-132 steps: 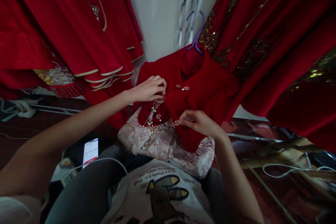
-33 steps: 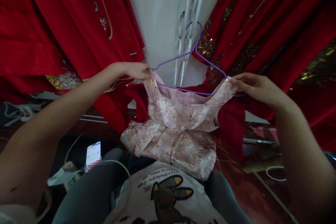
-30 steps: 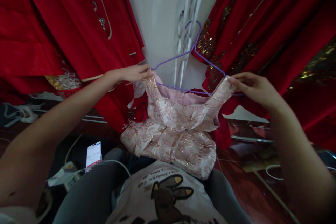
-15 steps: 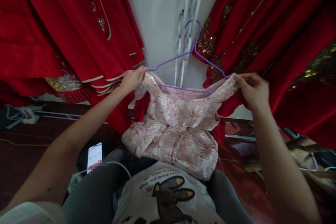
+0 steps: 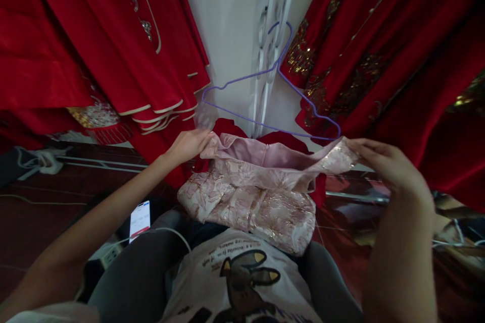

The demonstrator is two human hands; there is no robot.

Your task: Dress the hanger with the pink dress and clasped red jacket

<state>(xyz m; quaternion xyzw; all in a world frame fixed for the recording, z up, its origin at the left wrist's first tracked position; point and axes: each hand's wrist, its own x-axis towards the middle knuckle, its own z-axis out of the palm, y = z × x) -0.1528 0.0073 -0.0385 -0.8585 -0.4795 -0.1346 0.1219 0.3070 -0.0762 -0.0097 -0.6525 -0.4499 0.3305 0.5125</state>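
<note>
A pale pink and gold brocade dress [image 5: 261,202] lies bunched across my lap, its pink lining showing at the neckline. My left hand [image 5: 190,144] pinches the strap on the left side. On the other side, my right hand [image 5: 386,159] grips the right strap, stretching the neckline wide between both hands. Just beyond the dress hangs a purple wire hanger [image 5: 242,76], its hook up by the white cabinet handles. The hanger's whole lower bar is visible above the neckline, outside the straps. Red cloth shows behind the dress.
Red garments with trim and sequins hang at left [image 5: 151,60] and right [image 5: 364,55], before a white cabinet [image 5: 223,10]. A phone [image 5: 140,219] with a lit screen and a white cable [image 5: 170,233] lie by my left leg. Metal rails run near the floor.
Both hands have come down toward me with the straps. The dress has come off the hanger, which stays hanging by the cabinet, and the neckline has folded open to show its lining.
</note>
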